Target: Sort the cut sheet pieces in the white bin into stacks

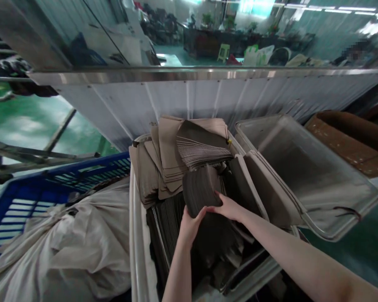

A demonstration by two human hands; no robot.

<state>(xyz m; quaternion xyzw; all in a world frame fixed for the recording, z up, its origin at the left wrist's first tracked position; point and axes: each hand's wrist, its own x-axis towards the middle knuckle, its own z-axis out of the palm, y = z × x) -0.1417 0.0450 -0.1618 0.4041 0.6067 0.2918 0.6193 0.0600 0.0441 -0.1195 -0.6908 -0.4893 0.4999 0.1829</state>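
Both my hands grip a thick stack of dark grey cut sheets [197,193] over a white-rimmed bin. My left hand [191,222] holds the lower left edge, with its fingers mostly hidden behind the stack. The right-hand edge is gripped by my right hand [225,206], its thumb toward my left thumb. Just beyond lies a fanned pile of dark sheets [203,144], on top of beige sheets [170,151]. Below and left of the held stack, more dark sheets [166,220] stand on edge inside the bin [135,239].
A blue plastic crate [110,161] with a bundled beige cloth [88,247] is at left. An empty-looking translucent tub [302,155] leans at right, beside a brown container [346,134]. A corrugated wall [176,98] with a window above it stands behind.
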